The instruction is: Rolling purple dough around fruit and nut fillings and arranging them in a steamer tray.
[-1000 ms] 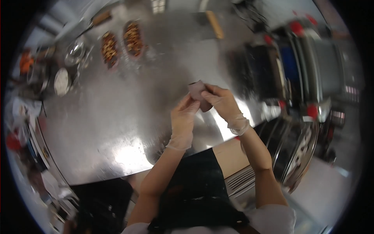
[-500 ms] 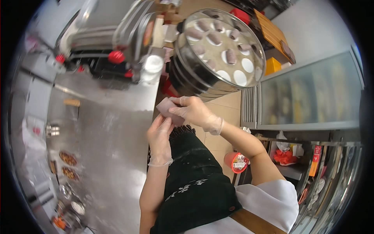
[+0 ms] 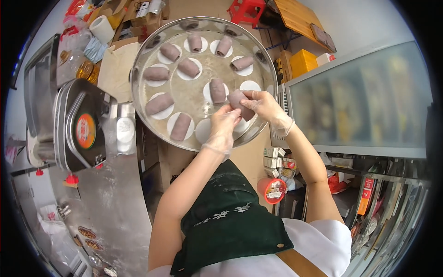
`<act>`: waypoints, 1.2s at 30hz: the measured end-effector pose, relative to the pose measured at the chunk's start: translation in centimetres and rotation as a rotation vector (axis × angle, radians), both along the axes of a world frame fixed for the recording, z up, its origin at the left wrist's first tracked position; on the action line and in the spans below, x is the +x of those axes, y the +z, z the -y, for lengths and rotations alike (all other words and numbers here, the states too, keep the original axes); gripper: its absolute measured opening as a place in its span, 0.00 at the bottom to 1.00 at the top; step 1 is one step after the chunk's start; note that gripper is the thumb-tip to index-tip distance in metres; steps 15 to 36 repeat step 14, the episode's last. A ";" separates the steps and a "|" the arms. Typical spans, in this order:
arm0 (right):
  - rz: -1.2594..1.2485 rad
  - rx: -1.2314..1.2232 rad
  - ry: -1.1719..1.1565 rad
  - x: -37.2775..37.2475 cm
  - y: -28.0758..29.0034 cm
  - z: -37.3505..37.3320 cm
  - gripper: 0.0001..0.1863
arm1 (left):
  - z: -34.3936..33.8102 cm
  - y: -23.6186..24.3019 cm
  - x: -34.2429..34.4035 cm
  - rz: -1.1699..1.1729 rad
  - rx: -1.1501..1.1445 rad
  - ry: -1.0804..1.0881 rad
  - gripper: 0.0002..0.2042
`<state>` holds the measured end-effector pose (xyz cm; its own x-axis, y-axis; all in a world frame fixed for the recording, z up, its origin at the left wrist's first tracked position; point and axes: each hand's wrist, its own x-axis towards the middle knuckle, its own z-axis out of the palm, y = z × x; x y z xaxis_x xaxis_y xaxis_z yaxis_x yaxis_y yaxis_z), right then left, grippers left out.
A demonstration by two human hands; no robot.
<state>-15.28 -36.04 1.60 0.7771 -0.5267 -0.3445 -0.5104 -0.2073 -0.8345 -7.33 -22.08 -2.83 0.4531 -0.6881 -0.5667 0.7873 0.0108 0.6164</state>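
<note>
A mauve rolled piece of dough (image 3: pixel 242 106) is pinched between my two hands, above the right side of a big round metal steamer (image 3: pixel 182 102). My left hand (image 3: pixel 222 124), in a clear thin glove, grips its lower left side. On its right, the gloved fingers of my right hand (image 3: pixel 268 109) close on it. Several similar dough rolls (image 3: pixel 159 104) lie in the steamer on round white papers. A bare paper (image 3: pixel 249 86) shows just beyond the held roll, and others are partly covered by my hands.
Left of the steamer stands a metal machine (image 3: pixel 76 124) on a steel worktop (image 3: pixel 117 203). A glass-fronted cabinet (image 3: pixel 355 101) is at the right. On the floor are a red bucket (image 3: pixel 272 190), a red stool (image 3: pixel 246 11) and a yellow box (image 3: pixel 303 63).
Both hands have carried the dough piece from beside the worktop's edge to over the steamer. It now looks more rolled. The view has swung so the steamer sits centrally.
</note>
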 end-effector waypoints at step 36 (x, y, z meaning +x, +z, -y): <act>-0.469 -0.394 0.263 1.9 -6.7 12.4 0.30 | 14.5 -8.6 -3.0 -0.209 0.098 0.128 0.14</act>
